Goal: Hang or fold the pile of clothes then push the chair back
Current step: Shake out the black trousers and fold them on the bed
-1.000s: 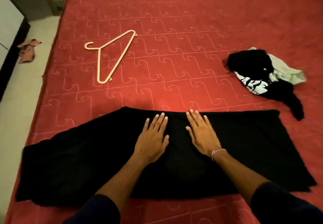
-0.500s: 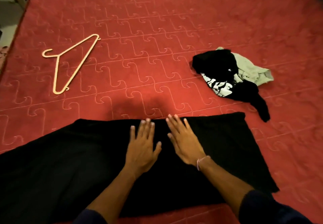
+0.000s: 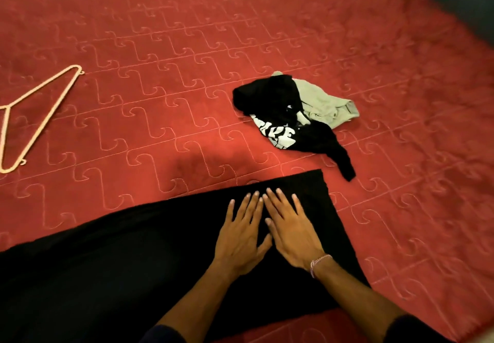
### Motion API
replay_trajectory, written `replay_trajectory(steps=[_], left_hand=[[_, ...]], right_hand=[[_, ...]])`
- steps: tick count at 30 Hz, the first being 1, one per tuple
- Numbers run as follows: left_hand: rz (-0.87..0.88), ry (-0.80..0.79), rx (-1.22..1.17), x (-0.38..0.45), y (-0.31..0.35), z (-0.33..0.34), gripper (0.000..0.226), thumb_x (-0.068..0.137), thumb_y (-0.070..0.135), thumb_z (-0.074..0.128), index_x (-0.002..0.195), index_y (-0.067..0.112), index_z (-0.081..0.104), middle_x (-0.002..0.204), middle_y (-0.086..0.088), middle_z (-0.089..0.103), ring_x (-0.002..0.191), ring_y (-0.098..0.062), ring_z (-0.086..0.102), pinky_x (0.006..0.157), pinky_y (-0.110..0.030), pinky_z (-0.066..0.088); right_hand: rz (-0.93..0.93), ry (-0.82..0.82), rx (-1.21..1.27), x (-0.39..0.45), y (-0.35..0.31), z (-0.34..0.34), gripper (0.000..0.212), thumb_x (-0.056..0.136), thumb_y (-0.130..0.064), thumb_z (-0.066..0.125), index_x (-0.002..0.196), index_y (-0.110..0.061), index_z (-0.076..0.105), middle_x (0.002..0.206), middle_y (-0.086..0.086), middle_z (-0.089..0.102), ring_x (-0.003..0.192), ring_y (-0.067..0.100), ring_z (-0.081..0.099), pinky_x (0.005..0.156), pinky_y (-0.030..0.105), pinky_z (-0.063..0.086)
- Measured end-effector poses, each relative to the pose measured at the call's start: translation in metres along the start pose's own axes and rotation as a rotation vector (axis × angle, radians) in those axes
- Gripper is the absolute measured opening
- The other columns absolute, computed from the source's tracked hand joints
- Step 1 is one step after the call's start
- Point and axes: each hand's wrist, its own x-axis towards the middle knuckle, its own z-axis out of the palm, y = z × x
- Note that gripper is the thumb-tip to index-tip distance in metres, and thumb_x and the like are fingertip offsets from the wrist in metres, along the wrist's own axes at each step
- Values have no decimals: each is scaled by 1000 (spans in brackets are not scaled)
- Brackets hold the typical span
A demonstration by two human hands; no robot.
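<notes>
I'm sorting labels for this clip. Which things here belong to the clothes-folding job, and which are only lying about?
Part of the job:
- black cloth, flat under the left hand and right hand
- heap of black and grey clothes
- hanger

Just there:
- red quilted bedcover
- bracelet on the right wrist

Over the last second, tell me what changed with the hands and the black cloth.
Both flat hands slid right along the black cloth and closed together: the left hand and right hand now almost touch near its right end. Nothing was gripped or released. The hanger and clothes pile stayed put.
</notes>
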Motion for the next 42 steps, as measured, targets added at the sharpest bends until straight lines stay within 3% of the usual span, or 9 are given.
replay_trajectory(steps=[8, 14, 18, 21, 24, 30, 34, 38, 42], left_hand=[[-21, -12, 20, 14, 10, -1, 86, 95, 68, 22, 160, 15, 4, 168, -2, -4, 154, -19, -7, 123, -56, -1], [-18, -42, 33, 12, 8, 0, 87, 95, 70, 20, 160, 15, 2, 167, -2, -8, 154, -19, -9, 122, -58, -1], [15, -41, -7, 13, 4, 1, 77, 100, 60, 15, 159, 16, -7, 166, 0, -17, 152, -14, -19, 123, -50, -9], [51, -30, -63, 6, -6, -4, 66, 101, 45, 9, 159, 15, -5, 166, 0, -15, 151, -13, -19, 125, -45, -4], [36, -5, 1, -25, -39, -4, 61, 103, 40, 12, 160, 18, 4, 167, -1, -6, 153, -14, -12, 125, -45, -1], [-198, 51, 47, -127, -154, -13, 66, 101, 54, 26, 160, 29, 9, 168, -1, 9, 153, -19, 13, 122, -52, 13], [-430, 116, -61, -174, -214, -21, 68, 102, 53, 22, 160, 19, 14, 165, -5, 19, 150, -23, 21, 124, -49, 7], [-340, 108, -113, -194, -244, -25, 60, 102, 32, 21, 156, 5, 26, 160, -11, 30, 147, -26, 31, 122, -45, 18], [-396, 75, 50, -249, -305, -35, 58, 102, 32, 24, 150, 3, 38, 152, -15, 44, 143, -31, 39, 121, -52, 23]], right_hand=[[243, 45, 55, 0, 69, -5, 59, 107, -51, 15, 161, -27, 5, 169, -2, 0, 155, 18, -5, 125, 52, 7], [34, -20, 11, -18, 41, -1, 64, 106, -55, 16, 161, -26, 3, 168, -6, -7, 154, 14, -12, 125, 51, 6], [245, 22, -11, -11, 22, 2, 59, 106, -44, 12, 161, -22, 7, 169, -2, 1, 155, 21, -3, 124, 56, 4], [197, 52, 31, -8, -23, 6, 60, 104, -37, 10, 160, -16, 4, 168, 3, -3, 155, 24, -4, 124, 54, 6], [69, 14, 44, -14, -54, 14, 59, 105, -41, 9, 161, -22, 1, 168, 1, -3, 155, 21, -6, 125, 52, 8], [197, 58, 0, -14, -67, 13, 61, 101, -39, 22, 160, -22, 21, 167, -1, 14, 155, 23, 13, 123, 58, 13], [383, 72, 106, 5, -158, 0, 65, 97, -32, 43, 157, -10, 28, 165, 11, 21, 154, 31, 14, 122, 60, 13], [-126, 42, 172, 15, -289, 21, 61, 98, -30, 30, 156, -13, 33, 163, 7, 28, 151, 27, 25, 116, 59, 31], [10, -55, 42, 25, -347, 40, 64, 98, -38, 27, 159, -22, 21, 167, 7, 15, 154, 33, 11, 118, 69, 10]])
